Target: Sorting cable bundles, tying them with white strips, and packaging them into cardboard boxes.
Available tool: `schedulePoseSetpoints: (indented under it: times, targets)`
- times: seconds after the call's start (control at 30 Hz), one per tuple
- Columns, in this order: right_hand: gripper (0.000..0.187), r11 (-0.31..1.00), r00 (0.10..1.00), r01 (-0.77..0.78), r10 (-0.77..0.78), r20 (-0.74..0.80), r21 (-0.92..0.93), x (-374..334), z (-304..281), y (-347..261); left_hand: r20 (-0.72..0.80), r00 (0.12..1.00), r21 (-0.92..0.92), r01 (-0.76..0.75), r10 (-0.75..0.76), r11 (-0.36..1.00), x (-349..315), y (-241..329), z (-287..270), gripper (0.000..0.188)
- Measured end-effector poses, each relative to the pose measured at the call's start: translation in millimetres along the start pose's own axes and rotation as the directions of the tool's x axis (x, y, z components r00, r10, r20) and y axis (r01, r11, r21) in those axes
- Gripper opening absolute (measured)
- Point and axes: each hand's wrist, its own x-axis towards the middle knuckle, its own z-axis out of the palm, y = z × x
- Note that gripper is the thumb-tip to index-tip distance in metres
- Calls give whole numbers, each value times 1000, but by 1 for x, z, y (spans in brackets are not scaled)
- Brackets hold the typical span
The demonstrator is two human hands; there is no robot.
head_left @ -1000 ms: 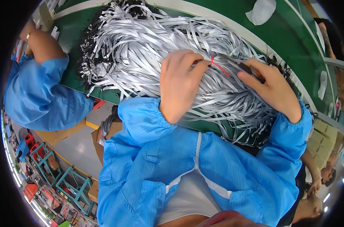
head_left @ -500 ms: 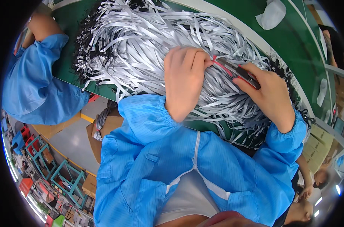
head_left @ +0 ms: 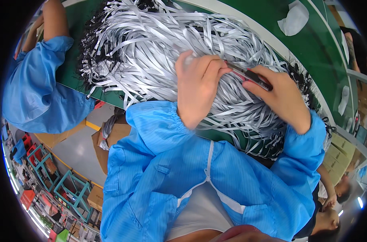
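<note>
A big heap of flat silver-white ribbon cables (head_left: pixel 151 52) with dark ends covers the table before me. My right hand (head_left: pixel 278 90) is closed around a utility knife (head_left: pixel 259 79), dark with a metal front part, lying over the heap. The knife's front end reaches the fingertips of my left hand (head_left: pixel 199 80), which is closed in a pinch. A thin red strip (head_left: pixel 236 72) shows between those fingertips and the knife, mostly hidden now. The cables beneath my left palm are covered by it.
The green table (head_left: pixel 268 10) has a pale curved rail (head_left: pixel 268 38) behind the heap. A crumpled white piece (head_left: pixel 294 18) lies beyond it. At left a co-worker's blue sleeve (head_left: pixel 42 84) reaches over the table edge; an open carton (head_left: pixel 100 147) stands below.
The knife has moved up and left against my left fingertips, covering much of the red strip. My left fingers have curled slightly. The white piece has shifted right, and the co-worker's forearm has moved.
</note>
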Motion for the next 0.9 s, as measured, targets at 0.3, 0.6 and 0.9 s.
schedulePoseSetpoints:
  times: [0.3,0.6,0.9]
  targets:
    - [26,692,827,-471,129,548,548,26,-11,27,-62,998,-29,10,-12,1000,-8,-5,4,20]
    - [25,978,994,62,-78,74,199,16,2,3,-25,977,-230,200,-211,952,-13,2,3,14]
    - [25,668,786,-530,155,598,523,34,-11,23,-33,997,-32,75,-76,997,-8,-8,-8,16]
